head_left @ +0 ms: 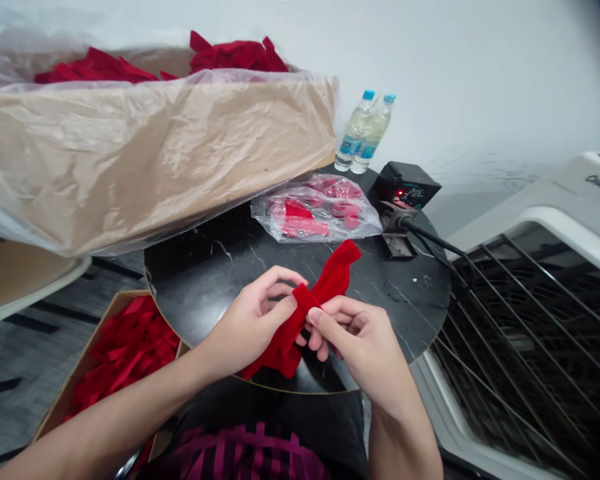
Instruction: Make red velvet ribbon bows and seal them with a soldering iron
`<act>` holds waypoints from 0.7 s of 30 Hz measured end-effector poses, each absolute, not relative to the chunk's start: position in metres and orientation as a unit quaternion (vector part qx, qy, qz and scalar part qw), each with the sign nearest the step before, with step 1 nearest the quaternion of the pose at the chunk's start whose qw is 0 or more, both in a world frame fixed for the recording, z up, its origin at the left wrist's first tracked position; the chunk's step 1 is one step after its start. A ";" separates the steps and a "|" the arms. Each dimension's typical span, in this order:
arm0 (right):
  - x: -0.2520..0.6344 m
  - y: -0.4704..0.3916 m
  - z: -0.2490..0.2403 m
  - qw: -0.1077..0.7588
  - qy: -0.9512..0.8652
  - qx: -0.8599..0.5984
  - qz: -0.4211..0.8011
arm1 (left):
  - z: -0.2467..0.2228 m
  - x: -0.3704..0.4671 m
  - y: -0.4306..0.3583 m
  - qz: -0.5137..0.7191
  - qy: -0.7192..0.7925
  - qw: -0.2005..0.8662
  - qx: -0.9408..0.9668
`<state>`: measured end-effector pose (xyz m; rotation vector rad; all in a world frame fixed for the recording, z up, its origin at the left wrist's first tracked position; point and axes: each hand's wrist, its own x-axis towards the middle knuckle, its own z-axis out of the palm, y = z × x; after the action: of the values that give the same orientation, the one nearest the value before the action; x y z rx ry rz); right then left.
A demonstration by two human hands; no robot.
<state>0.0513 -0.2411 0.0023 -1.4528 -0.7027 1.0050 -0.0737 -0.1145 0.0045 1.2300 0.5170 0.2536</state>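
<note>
A red velvety bow-shaped fabric piece is held over the front of the round black table, with a narrow red strip across its middle. My left hand pinches the fabric and the strip's upper left end between thumb and fingers. On the other side, my right hand grips the strip's lower right end, thumb on top and fingers curled underneath. The fabric's lower part spreads out below my left hand.
Behind lies a clear plastic bag with red pieces. Two bottles and a black device with a cable stand farther back. A plastic-lined box of red fabric is upper left, another box lower left, a barred heater-like unit right.
</note>
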 end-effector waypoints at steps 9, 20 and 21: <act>0.051 -0.241 0.008 0.552 -0.320 -0.645 0.421 | 0.000 -0.082 -0.116 0.091 0.221 0.775 0.584; 0.026 -0.246 -0.014 0.628 -0.244 -0.670 0.311 | 0.001 -0.079 -0.118 0.154 0.262 0.763 0.570; 0.023 -0.246 -0.016 0.626 -0.245 -0.676 0.302 | 0.000 -0.079 -0.118 0.159 0.263 0.761 0.571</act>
<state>0.0230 -0.2462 -0.0156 -1.5504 -0.5618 0.6923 -0.0786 -0.1185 -0.0002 1.2426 0.5714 0.3460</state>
